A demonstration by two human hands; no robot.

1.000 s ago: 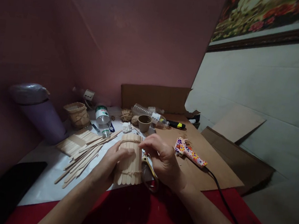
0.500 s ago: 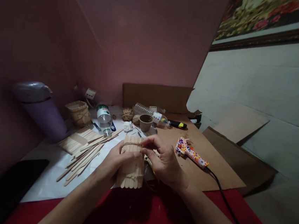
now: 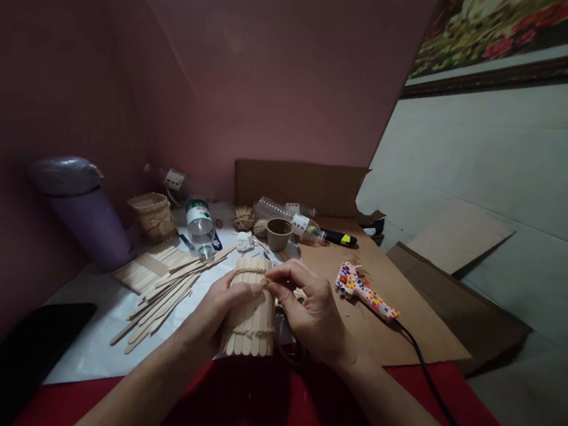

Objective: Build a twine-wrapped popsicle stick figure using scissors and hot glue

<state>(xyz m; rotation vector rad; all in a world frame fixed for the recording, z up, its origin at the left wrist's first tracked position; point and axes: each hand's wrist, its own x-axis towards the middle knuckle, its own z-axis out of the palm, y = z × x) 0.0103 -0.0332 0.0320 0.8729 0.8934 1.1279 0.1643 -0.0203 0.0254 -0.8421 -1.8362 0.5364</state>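
A holder of upright wooden craft sticks (image 3: 252, 316) is in front of me, with twine (image 3: 249, 271) tied round its upper part and a second band round its lower part. My left hand (image 3: 219, 304) is wrapped round its left side, thumb across the front. At the upper twine's right end, my right hand (image 3: 311, 309) has thumb and forefinger pinched together. The twine end between those fingertips is too small to see clearly. Scissors, mostly hidden, lie behind my right hand.
Loose craft sticks (image 3: 167, 302) fan out at left near a wrapped stick basket (image 3: 153, 216) and a plastic bottle (image 3: 200, 225). A brown pot (image 3: 278, 235) and twine balls (image 3: 244, 218) stand behind. At right, a flowered glue gun (image 3: 364, 293) with a cord rests on cardboard (image 3: 417, 340).
My right fingertips have moved slightly left onto the front of the upper twine. The holder has turned a little, and my left thumb still presses on it.
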